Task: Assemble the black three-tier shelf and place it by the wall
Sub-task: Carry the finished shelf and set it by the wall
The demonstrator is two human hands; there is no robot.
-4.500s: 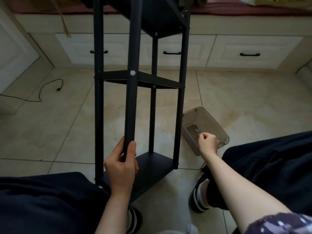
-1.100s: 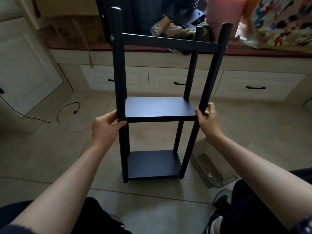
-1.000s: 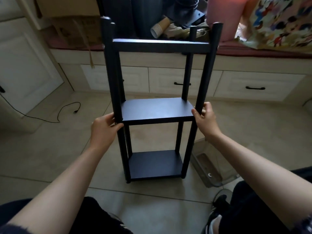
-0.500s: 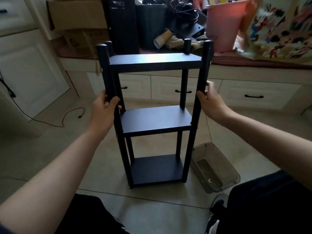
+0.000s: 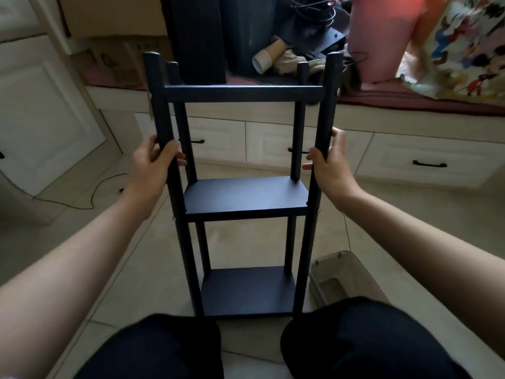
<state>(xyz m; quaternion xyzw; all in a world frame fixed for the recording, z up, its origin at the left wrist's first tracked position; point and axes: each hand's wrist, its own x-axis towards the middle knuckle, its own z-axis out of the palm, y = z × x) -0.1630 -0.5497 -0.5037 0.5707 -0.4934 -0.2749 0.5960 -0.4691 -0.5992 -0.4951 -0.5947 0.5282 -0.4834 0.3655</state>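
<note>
The left hand [image 5: 153,160] has its fingers [image 5: 179,157] curled round the front left post [image 5: 164,127] of the black shelf [image 5: 244,196]. The right hand [image 5: 332,165] grips the front right post [image 5: 325,119] the same way, thumb on the inside. Both hands hold at the same height, between the top board and the middle board. Holding both sides like this probably keeps the tall shelf straight, so it can be lifted without tipping.

The shelf stands upright on the tiled floor [image 5: 410,228], just in front of the person's knees. It has four round, smooth posts and three flat boards, all dull black. All three boards look fitted, so I think the building is done and the carrying comes next.

A see-through plastic box [image 5: 341,277] sits on the floor beside the shelf's right foot. Behind the shelf are pale drawers [image 5: 426,160] with dark handles, and a paper cup [image 5: 266,60] lies on its side on the bench above them.
</note>
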